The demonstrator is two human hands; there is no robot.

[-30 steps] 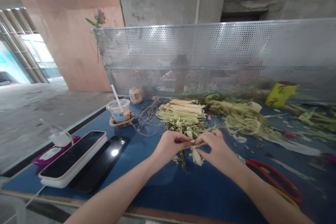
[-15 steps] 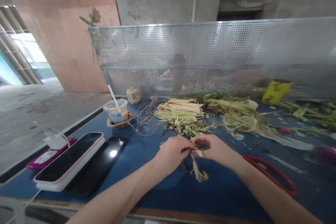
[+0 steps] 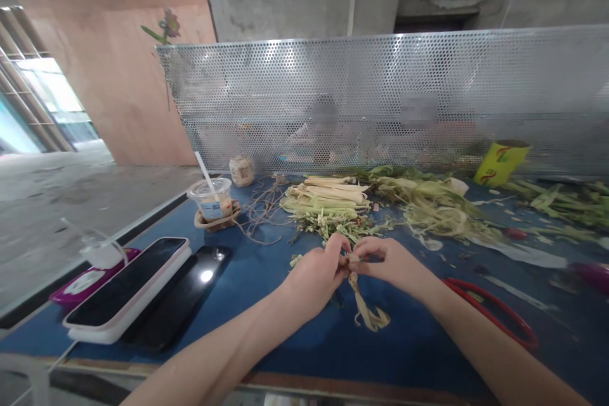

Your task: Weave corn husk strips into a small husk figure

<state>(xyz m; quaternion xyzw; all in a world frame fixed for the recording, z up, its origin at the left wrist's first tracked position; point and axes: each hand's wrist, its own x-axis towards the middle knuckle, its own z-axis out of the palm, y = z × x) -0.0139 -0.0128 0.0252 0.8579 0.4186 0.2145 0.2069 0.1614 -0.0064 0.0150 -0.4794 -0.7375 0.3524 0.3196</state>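
Fingertips pressed together, my left hand [image 3: 320,273] and my right hand [image 3: 387,260] meet at the middle of the blue table. Both pinch a strip of dried corn husk [image 3: 364,304], whose frayed tail hangs down toward me. The upper end is hidden among my fingers. Just beyond my hands lies a bundle of small green sprigs [image 3: 328,223]. Behind it sits a stack of pale corn husks [image 3: 328,193]. To the right is a loose heap of greenish husks [image 3: 432,203].
At left are a pink-edged phone [image 3: 130,279], a black phone [image 3: 178,298], a plastic cup with a straw [image 3: 212,200] and tangled twine [image 3: 266,209]. Red-handled scissors [image 3: 499,311] lie by my right forearm. A yellow tube [image 3: 502,163] stands before the perforated metal screen [image 3: 361,89].
My left fingers have risen and curled around the knot of husk. The husk's tail has swung a little to the right.
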